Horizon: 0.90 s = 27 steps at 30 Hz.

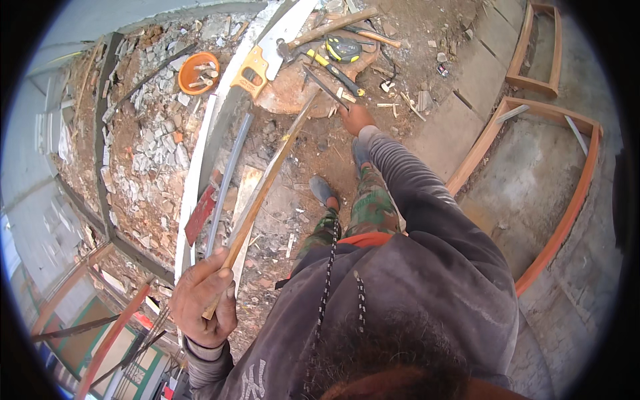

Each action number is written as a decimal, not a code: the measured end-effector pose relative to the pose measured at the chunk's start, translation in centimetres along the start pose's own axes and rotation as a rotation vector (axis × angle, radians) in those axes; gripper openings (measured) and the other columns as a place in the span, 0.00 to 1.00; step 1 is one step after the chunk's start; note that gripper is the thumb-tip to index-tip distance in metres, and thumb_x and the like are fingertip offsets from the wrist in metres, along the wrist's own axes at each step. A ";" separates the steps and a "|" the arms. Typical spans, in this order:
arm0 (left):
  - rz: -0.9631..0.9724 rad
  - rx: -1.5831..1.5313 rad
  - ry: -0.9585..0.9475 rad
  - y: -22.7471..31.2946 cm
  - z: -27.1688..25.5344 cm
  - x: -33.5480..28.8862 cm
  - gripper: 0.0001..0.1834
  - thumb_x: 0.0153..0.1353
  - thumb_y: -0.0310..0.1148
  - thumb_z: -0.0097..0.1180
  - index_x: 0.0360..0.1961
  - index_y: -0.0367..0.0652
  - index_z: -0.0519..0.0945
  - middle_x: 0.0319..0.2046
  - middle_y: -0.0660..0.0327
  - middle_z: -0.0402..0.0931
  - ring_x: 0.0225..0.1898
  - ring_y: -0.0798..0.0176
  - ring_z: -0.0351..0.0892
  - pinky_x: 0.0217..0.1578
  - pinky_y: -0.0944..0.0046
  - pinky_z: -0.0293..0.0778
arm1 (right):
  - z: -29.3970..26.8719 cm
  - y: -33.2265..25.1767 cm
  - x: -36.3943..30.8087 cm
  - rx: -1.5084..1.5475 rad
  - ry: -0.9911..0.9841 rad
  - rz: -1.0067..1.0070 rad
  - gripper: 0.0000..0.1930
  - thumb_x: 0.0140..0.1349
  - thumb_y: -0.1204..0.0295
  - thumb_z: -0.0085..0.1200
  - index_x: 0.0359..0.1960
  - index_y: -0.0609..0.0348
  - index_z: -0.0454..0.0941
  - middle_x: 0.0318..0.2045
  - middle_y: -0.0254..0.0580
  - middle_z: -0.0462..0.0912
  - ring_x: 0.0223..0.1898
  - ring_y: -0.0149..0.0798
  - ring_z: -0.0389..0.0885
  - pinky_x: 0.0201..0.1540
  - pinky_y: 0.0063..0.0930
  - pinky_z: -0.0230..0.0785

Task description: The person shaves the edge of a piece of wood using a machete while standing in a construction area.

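My left hand (pixel 207 297) is closed around the near end of a long, narrow wooden strip (pixel 267 175), which slants away from me toward the upper right. The fingers of my right hand (pixel 357 119) are wrapped around a dark, narrow blade-like tool (pixel 325 87), perhaps a knife. Its tip points up and left, beside the strip's far end. Beyond the strip lies a reddish-brown wooden slab (pixel 283 101). On or by it are a handsaw (pixel 251 75) with a yellow handle, a wooden-handled hammer (pixel 333 27), a tape measure (pixel 343 49) and a yellow-and-black-handled tool (pixel 335 72).
An orange bowl (pixel 185 75) holding wood scraps sits on rubble at left. A long white beam (pixel 193 180) runs alongside a grey metal bar (pixel 230 175) and a reddish flat piece (pixel 201 215). At right lie wooden frames (pixel 567 225). Wood chips litter the ground near my feet.
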<state>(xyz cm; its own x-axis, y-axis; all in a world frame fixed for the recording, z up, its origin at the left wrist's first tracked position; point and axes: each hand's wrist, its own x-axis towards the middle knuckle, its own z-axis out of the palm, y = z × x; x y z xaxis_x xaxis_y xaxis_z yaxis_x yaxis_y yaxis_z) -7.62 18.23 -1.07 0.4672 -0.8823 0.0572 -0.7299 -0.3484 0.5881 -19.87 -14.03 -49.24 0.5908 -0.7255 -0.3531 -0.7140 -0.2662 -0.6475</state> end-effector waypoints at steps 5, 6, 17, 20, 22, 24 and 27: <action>-0.004 -0.002 0.009 0.2 0.0 0.4 0.09 0.64 0.22 0.68 0.44 0.43 0.86 0.49 0.45 0.91 0.47 0.46 0.93 0.49 0.53 0.86 | -1.7 -0.2 0.1 0.249 0.013 -0.058 0.25 0.78 0.48 0.54 0.54 0.58 0.89 0.43 0.67 0.89 0.48 0.69 0.88 0.53 0.58 0.78; -0.004 0.010 0.001 0.3 0.0 0.5 0.09 0.64 0.23 0.69 0.44 0.43 0.86 0.49 0.45 0.91 0.46 0.46 0.93 0.50 0.54 0.86 | -2.1 -0.5 0.2 0.258 0.056 -0.066 0.25 0.78 0.48 0.54 0.54 0.58 0.89 0.43 0.67 0.89 0.48 0.69 0.88 0.53 0.58 0.78; -0.029 0.043 -0.036 1.8 0.2 1.0 0.08 0.69 0.22 0.64 0.47 0.40 0.85 0.49 0.40 0.90 0.49 0.45 0.93 0.53 0.54 0.84 | -1.1 -0.6 1.0 -0.080 -0.062 0.041 0.24 0.78 0.49 0.55 0.50 0.60 0.88 0.36 0.70 0.87 0.43 0.70 0.88 0.45 0.57 0.78; -0.045 0.024 -0.012 2.3 0.5 1.2 0.07 0.69 0.21 0.64 0.47 0.40 0.85 0.49 0.40 0.90 0.48 0.46 0.93 0.51 0.55 0.84 | -0.8 0.0 0.9 0.123 0.022 -0.086 0.24 0.77 0.49 0.56 0.53 0.60 0.87 0.37 0.70 0.88 0.44 0.71 0.88 0.47 0.57 0.78; -0.069 0.016 0.016 2.6 0.8 1.3 0.07 0.66 0.24 0.67 0.45 0.42 0.86 0.48 0.44 0.91 0.46 0.48 0.93 0.48 0.55 0.84 | -0.9 0.6 1.0 0.190 -0.068 -0.086 0.25 0.77 0.49 0.56 0.52 0.62 0.88 0.37 0.69 0.88 0.44 0.71 0.88 0.47 0.58 0.78; -0.066 0.024 0.066 2.8 1.1 1.5 0.09 0.62 0.24 0.70 0.43 0.43 0.87 0.47 0.48 0.92 0.43 0.48 0.94 0.45 0.56 0.85 | -1.3 1.1 1.5 0.274 -0.056 -0.122 0.26 0.77 0.49 0.56 0.51 0.63 0.88 0.36 0.69 0.88 0.44 0.71 0.88 0.48 0.58 0.78; -0.008 -0.006 0.054 3.1 1.3 2.0 0.08 0.61 0.22 0.70 0.42 0.42 0.87 0.47 0.47 0.92 0.43 0.48 0.94 0.45 0.56 0.86 | -2.5 1.0 2.2 0.068 -0.213 0.035 0.27 0.77 0.50 0.56 0.45 0.68 0.86 0.34 0.68 0.88 0.43 0.71 0.88 0.47 0.56 0.79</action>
<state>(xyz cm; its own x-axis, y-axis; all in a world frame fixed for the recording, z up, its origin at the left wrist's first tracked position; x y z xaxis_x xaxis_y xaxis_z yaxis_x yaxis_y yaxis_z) -9.62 15.01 -0.15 0.4995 -0.8610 0.0960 -0.7231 -0.3534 0.5935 -20.22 -17.48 -48.99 0.6375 -0.5810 -0.5059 -0.7125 -0.1948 -0.6741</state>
